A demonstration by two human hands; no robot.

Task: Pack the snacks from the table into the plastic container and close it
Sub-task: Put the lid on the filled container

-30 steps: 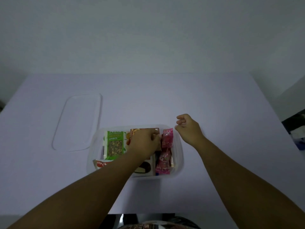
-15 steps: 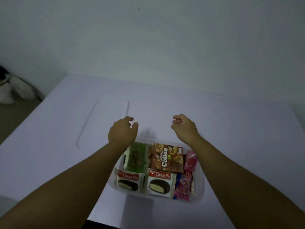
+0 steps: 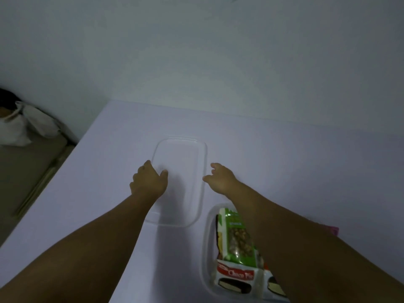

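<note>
One head-worn view looks forward and down, close over the white table.

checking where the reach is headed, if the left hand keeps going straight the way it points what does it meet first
Most likely the clear lid: the left hand sits at its left edge, fingers pointing along that rim. Beyond it there is only bare table. Whether the hand already touches the lid is unclear.
</note>
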